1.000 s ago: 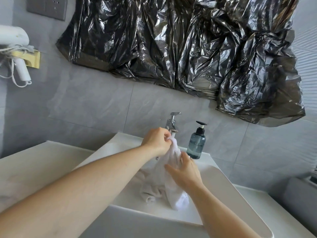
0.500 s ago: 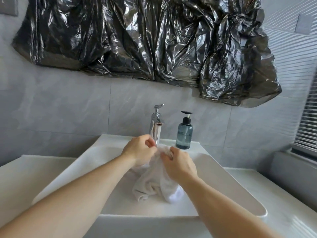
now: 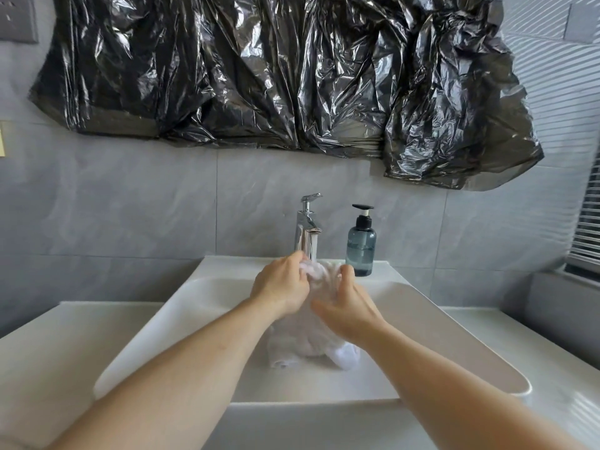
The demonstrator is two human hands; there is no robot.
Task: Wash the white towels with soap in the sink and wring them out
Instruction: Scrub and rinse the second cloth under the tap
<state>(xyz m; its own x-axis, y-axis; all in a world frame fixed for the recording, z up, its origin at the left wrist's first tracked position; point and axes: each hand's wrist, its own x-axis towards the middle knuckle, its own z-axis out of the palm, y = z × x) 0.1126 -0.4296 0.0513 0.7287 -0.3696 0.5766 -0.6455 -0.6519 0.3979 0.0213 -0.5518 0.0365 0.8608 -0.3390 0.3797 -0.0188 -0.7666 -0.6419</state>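
Bathroom: sink (image 3: 454, 336), faucet (image 3: 306, 232), tiled wall (image 3: 146, 206)

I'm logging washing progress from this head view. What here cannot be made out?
- Water flow: faucet spout end sits behind the left hand.
- Soap or lather on the towel: blurred, undecidable.
- Towel count: bundle mostly behind the right hand.
- Drain: hidden under the towel.

towel (image 3: 302, 339): middle hidden by hands | plastic sheet (image 3: 259, 76): top cut off | fingers: blurred
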